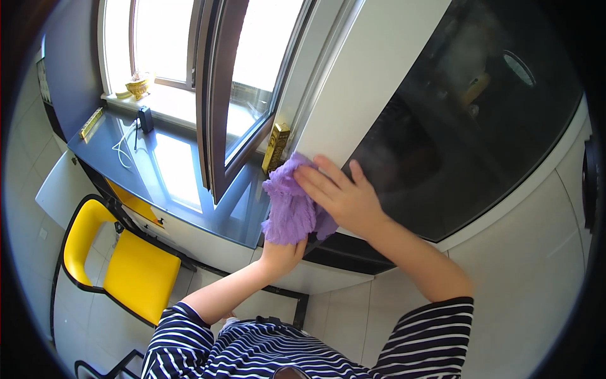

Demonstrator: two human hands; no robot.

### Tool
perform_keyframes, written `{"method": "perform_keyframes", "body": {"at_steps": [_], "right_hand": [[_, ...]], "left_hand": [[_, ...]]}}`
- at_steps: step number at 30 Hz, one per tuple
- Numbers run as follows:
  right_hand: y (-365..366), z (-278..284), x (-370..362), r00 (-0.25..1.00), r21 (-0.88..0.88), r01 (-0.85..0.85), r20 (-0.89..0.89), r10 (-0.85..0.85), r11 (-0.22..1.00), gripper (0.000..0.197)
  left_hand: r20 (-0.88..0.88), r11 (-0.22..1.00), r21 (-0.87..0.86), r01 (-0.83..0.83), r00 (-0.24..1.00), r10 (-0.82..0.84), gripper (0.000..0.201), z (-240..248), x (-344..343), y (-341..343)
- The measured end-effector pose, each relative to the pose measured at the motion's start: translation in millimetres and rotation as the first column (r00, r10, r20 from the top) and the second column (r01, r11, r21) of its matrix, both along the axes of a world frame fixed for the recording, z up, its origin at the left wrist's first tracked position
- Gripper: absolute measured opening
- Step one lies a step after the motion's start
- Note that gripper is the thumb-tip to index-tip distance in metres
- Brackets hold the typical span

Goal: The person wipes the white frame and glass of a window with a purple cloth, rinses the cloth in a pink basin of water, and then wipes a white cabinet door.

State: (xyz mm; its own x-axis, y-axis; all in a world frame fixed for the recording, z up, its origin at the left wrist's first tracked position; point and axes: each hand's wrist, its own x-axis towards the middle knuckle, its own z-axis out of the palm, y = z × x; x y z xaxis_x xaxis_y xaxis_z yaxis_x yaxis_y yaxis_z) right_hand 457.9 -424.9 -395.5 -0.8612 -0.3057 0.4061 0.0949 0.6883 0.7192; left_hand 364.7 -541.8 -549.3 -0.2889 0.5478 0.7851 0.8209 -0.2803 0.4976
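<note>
A crumpled purple cloth (289, 205) hangs in front of me, near the right end of the glass-topped counter. My left hand (282, 254) grips its lower part from below, with most of the fingers hidden behind the folds. Above and to the right, my right hand (346, 194) has its fingers stretched out and spread. Its fingertips touch the cloth's upper right edge, close to the white panel (353, 95). Right beside the cloth stands a gold bar-shaped box (276, 146).
An opened window sash (218, 101) juts over the dark glass-topped counter (233, 218). On the counter are a black device (145, 119) with a white cable and another gold bar (91, 122). A gold bowl (137, 86) sits on the sill. A large dark glossy panel (467, 126) is at right, a yellow chair (142, 275) at left.
</note>
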Motion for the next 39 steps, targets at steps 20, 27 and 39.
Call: {"method": "perform_keyframes", "body": {"at_steps": [20, 27, 39], "right_hand": [[12, -9, 34, 0.967, 0.016, 0.222, -0.129, -0.218, 0.975, 0.048], [-32, 51, 25, 0.891, -0.593, -0.199, -0.441, -0.108, 0.780, 0.040], [-50, 12, 52, 0.847, -0.307, -0.503, -0.359, -0.391, -0.808, 0.029]], "left_hand": [[0.473, 0.959, 0.051, 0.278, 0.839, -0.269, 0.058, -34, 56, -31], [0.467, 0.912, 0.375, 0.167, 0.816, -0.341, 0.072, 35, 35, -23], [0.779, 0.786, 0.538, 0.306, 0.176, -0.602, 0.043, 115, -39, -47]]}}
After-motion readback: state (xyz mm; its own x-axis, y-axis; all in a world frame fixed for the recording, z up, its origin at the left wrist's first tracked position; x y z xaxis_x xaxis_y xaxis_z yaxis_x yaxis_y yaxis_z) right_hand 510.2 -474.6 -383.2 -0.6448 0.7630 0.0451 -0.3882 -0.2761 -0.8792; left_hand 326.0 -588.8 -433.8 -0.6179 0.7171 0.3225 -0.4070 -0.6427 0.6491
